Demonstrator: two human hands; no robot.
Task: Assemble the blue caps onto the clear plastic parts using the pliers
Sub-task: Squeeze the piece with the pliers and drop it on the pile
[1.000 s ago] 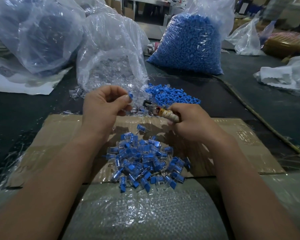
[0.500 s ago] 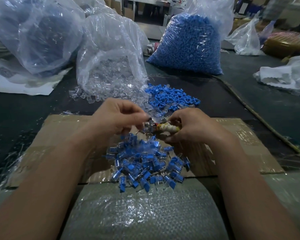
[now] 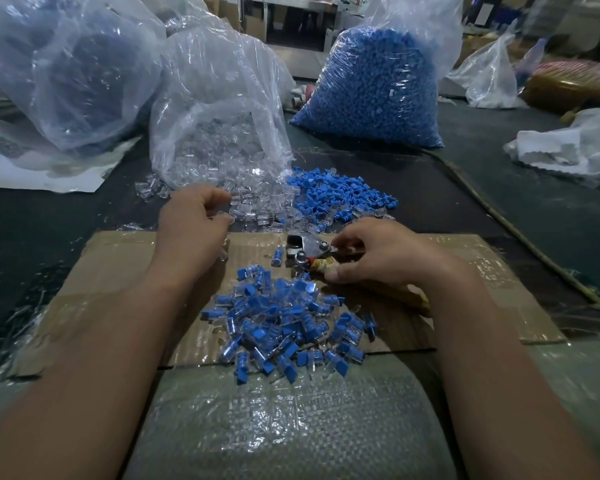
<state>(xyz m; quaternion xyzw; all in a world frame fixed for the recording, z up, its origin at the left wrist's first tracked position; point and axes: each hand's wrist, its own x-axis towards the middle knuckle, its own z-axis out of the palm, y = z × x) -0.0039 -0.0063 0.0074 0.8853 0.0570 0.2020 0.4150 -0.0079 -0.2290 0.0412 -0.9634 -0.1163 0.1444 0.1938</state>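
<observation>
- A woven sack under clear film (image 3: 291,427) lies nearest, between the two forearms.
- Beyond it is a flat cardboard sheet (image 3: 118,265), which carries a heap of finished pieces (image 3: 284,323), clear bodies with blue caps fitted.
- One more capped piece (image 3: 277,256) lies alone on the cardboard, just left of the pliers' head.
- The right hand (image 3: 378,254) grips the pliers (image 3: 300,249) by their tape-wrapped handles. The fingers curl over the top, the thumb sits below, and the metal head points left, low over the cardboard.
- The left hand (image 3: 191,226) reaches past the cardboard's far edge with its fingers curled down at the loose clear plastic parts (image 3: 257,209). It cannot be told whether it holds one.
- The loose blue caps (image 3: 340,195) are spread on the dark surface (image 3: 499,209), just right of the clear parts and touching them.
- Behind the clear parts slumps their open bag (image 3: 219,133).
- Well behind the caps stands a full bag of blue caps (image 3: 374,88).
- A large dark-filled bag (image 3: 59,71) sits far left, on white paper (image 3: 32,168).
- Crumpled white plastic (image 3: 568,150) lies far right.
</observation>
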